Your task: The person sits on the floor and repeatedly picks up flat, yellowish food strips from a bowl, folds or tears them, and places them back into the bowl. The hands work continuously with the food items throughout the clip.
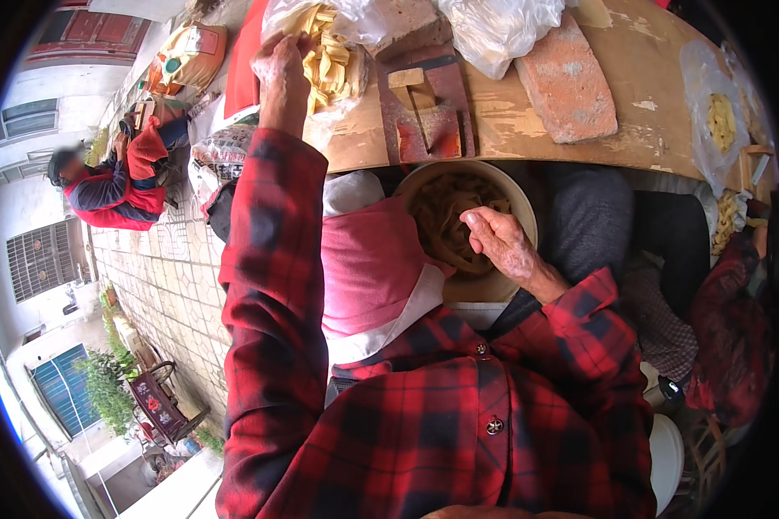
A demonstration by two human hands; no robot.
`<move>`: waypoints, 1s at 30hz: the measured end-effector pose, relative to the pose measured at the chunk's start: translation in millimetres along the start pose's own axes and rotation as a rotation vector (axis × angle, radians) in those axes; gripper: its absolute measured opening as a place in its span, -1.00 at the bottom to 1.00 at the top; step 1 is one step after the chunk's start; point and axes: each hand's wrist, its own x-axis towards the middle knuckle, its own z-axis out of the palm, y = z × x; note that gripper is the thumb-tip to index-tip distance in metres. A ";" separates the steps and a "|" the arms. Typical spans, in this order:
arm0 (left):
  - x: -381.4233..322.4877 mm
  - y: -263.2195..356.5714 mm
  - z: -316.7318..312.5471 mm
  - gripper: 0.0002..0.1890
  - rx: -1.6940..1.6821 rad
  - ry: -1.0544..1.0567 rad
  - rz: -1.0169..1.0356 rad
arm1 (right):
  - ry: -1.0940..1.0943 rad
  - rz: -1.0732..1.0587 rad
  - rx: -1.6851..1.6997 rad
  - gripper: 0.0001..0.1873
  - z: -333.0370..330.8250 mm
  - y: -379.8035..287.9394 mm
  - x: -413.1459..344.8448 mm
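Observation:
My left hand (pixel 282 72) is raised at the table's left end, beside a clear plastic bag of pale yellow, strip-like pieces (pixel 328 61). Its fingers are curled and partly turned away, so what they hold is hidden. Over a round cream bucket (pixel 526 207) between my knees hovers my right hand (pixel 505 245), thumb against the curled fingers and nothing visible in them. Brownish strips (pixel 448 214) lie in the bucket. On the near table edge sits a dark red board (pixel 389 97) bearing a wooden block (pixel 412 89) and what looks like a thin upright blade (pixel 420 126).
The worn wooden table (pixel 649 130) curves across the top. Bricks (pixel 568 84) and a white plastic bag (pixel 500 32) rest on it. At right, another person's sleeve (pixel 730 331) is near more yellow pieces (pixel 724 220). A seated person (pixel 113 185) is across the paved yard.

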 end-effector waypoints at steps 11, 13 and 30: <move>-69.5 12.9 -23.8 -0.78 0.099 -0.268 0.221 | 0.309 0.004 0.325 -0.60 -20.8 -0.7 9.1; -131.2 22.7 -26.1 -0.81 0.117 -0.344 0.341 | 0.376 -0.020 0.415 -0.61 -28.1 -1.3 8.8; -234.6 -185.1 6.1 -0.70 1.276 -1.401 -0.006 | 0.461 -0.079 0.472 -0.63 -39.3 5.8 12.0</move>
